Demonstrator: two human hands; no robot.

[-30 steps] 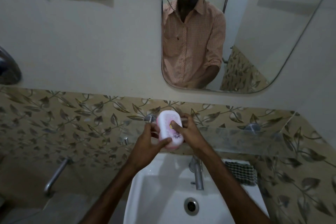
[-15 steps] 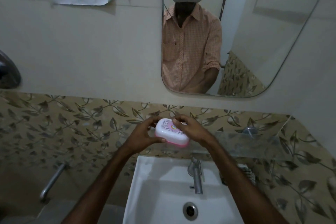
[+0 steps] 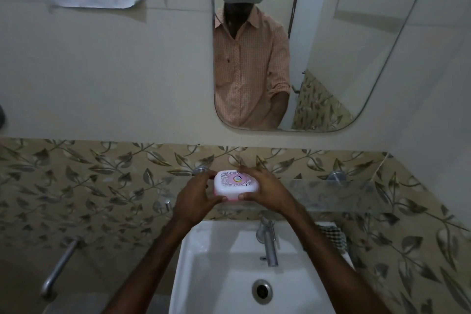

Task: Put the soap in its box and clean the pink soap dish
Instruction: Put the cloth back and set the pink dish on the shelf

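Tilted earlier, the white soap box [image 3: 235,183] now lies level, pink-patterned lid up; left hand [image 3: 196,195] grips nine o'clock, right hand [image 3: 267,191] three o'clock.

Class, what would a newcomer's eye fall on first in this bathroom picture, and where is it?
The white-lidded pink plastic soap box at centre, gripped by the left hand and right hand at the clear glass wall shelf. Then the rounded wall mirror above, reflecting a person in an orange checked shirt.

Head-worn view, facing mirror [image 3: 344,46], close above sink [image 3: 216,275]
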